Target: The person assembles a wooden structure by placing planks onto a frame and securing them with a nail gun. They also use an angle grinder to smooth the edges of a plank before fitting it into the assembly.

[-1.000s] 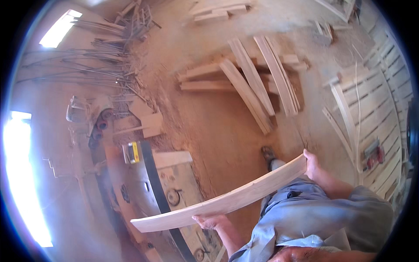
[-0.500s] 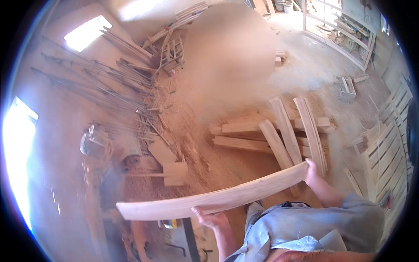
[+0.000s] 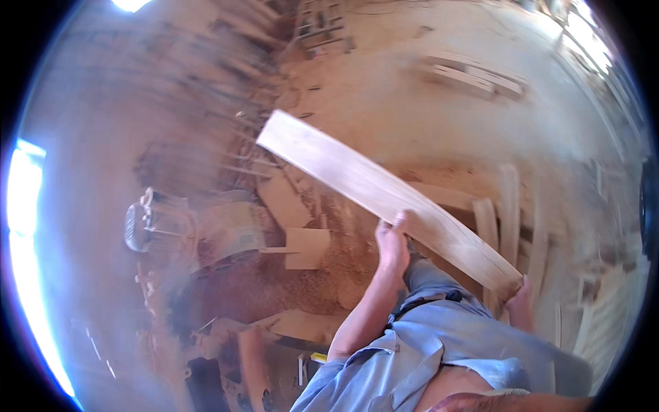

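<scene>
A long, pale wooden plank (image 3: 357, 180) is held up in front of my body, slanting from far left to near right. My left hand (image 3: 393, 242) grips its near edge around the middle, with the thumb resting on the upper face. At the near right end, my right hand (image 3: 522, 296) is wrapped about the plank's end, its fingers partly hidden by the wood. The plank's far left end hangs free in the air. Behind its right half, several other wooden boards (image 3: 509, 213) lie in a pile on the floor.
A dusty machine with a motor (image 3: 165, 223) stands to the left. Near it lies a flat square piece of board (image 3: 307, 248) among wood scraps. Short timber blocks (image 3: 473, 77) sit on the far floor. A slatted wooden stack (image 3: 611, 323) is at the right.
The plank has swung: its left end has moved far and upward, its right end nearer. Both hands have kept hold of it. My view has turned downward.
</scene>
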A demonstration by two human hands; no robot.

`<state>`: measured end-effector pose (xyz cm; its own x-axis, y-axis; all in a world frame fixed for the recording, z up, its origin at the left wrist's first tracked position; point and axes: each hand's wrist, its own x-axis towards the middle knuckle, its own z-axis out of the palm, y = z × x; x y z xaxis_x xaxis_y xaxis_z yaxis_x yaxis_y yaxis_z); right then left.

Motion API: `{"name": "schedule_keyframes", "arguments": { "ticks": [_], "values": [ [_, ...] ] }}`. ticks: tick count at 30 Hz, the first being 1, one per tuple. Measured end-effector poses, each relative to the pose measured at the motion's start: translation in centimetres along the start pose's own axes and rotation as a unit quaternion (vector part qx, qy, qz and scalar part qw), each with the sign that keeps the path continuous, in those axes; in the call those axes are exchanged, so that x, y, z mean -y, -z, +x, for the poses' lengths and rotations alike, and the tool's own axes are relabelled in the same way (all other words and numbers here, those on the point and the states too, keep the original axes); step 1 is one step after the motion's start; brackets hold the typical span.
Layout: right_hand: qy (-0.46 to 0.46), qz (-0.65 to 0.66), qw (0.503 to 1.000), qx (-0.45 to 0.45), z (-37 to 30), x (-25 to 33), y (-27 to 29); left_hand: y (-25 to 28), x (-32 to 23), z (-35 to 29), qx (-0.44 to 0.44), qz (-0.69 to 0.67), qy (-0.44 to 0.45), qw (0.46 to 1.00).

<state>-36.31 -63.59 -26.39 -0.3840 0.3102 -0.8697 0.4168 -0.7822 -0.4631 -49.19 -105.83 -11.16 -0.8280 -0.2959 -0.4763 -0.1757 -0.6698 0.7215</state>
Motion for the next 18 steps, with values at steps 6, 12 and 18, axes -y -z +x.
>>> {"name": "schedule_keyframes", "arguments": {
  "ticks": [6,12,18],
  "values": [
    [-0.022,-0.066,0.996,-0.057,0.0,-1.4,-20.0,0.6,-10.4,11.0,-0.043,0.018,-0.09,0.995],
    [0.066,-0.059,0.985,0.146,1.1,1.2,-41.7,5.0,-19.3,25.5,-0.13,-0.13,-0.054,0.981],
    [0.148,-0.169,0.961,0.159,3.3,2.2,-66.5,6.7,-27.1,42.3,-0.276,-0.128,-0.042,0.952]
  ]
}}
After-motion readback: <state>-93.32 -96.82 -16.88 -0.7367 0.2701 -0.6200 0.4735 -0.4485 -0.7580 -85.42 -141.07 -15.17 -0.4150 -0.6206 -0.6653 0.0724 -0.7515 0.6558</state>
